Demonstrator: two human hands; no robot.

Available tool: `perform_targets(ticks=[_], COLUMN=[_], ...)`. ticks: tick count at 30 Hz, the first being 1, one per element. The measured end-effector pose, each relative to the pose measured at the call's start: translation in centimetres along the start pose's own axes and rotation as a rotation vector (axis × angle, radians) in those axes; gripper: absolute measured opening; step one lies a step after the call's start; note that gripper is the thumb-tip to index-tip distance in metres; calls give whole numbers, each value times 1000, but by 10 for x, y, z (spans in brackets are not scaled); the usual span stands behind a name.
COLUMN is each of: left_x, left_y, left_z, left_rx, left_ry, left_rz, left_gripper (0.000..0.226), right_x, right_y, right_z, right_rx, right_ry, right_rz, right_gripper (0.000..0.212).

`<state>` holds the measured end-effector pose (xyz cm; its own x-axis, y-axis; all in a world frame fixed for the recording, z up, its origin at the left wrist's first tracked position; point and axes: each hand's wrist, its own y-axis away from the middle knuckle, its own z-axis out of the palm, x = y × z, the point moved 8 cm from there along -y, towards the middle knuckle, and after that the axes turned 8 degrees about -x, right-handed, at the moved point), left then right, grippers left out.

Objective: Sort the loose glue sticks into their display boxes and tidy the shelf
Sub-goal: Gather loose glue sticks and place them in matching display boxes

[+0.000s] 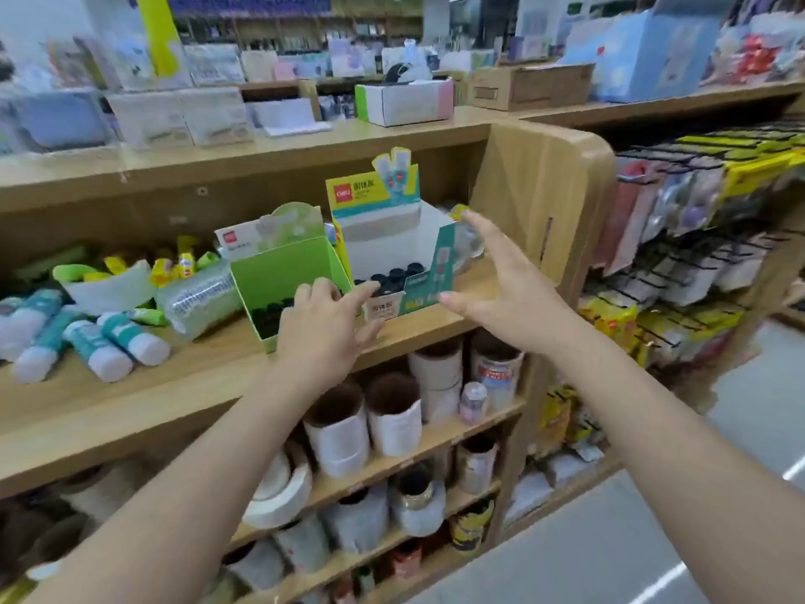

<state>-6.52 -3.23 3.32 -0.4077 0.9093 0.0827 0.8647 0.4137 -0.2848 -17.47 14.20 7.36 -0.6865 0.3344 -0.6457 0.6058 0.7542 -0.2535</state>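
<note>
Typical stationery shop aisle. The wooden shelf (pixel 130 385) was light oak-ish with a rounded end panel on the right, and there was grey floor (pixel 653 538) down that side. Two display boxes sat side by side near the end panel: a green display box (pixel 283 272), and touching its right side a teal-and-white display box (pixel 392 241) with black caps (pixel 392 276) showing inside.

The left hand (pixel 324 324) was at the front lip of the teal-and-white one, index finger above the lip and thumb below it. It was too blurry for me to tell whether it actually pinched the card. The right hand (pixel 501 289) was wide open with fingers spread beside that box's right wall, gripping nothing.

The loose glue sticks (pixel 117 346) lay on their sides well to the left on the same board, with a plastic-wrapped pack (pixel 196 298) between them and the green box.

Tape rolls (pixel 392 416) stood on the shelves below. Off to the right was a peg rack (pixel 697 220) of hanging packets. On the top ledge sat a cardboard box (pixel 531 85).
</note>
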Motion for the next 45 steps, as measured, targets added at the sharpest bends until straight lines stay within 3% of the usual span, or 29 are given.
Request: perform_targets(ticks=[5,12,15,19,23,29,32,35,38,42,45], left_x=[-1,-12,-22,-26,-44,-112,-152,-197,-240,-299,-331], left_y=[-5,14,26,51,96,173,205,238,270,300,308], left_z=[17,6,-2,-20,-41,-76,-97,-117,-141,-151,-141], left_rx=[78,191,230,318,372,291,248,220,250,186,71], left_ry=[48,196,278,209,99,162,44,-146,-245,-174,-122], left_rz=[-128,-261,-337,-349,-424,-673,-688,-684,-727,-911,-985], left_gripper=[41,50,56,41,24,20,20,21,27,37,44], right_x=[25,14,9,-4,-56,-148,-199,-241,-281,-325,-352], right_y=[-57,-75,-76,-66,-48,-33,-25,-24,-25,-27,-26], right_z=[19,35,41,52,58,138,190,234,262,301,332], right_rx=[-99,-7,15,36,85,-200,-389,-524,-653,-715,-754], right_ry=[160,202,266,382,281,146,131,103,-88,-271,-254], right_rz=[-214,-427,-437,-414,-602,-773,-812,-766,-667,-583,-611], right_gripper=[70,45,52,84,71,58,60,64,66,63,67])
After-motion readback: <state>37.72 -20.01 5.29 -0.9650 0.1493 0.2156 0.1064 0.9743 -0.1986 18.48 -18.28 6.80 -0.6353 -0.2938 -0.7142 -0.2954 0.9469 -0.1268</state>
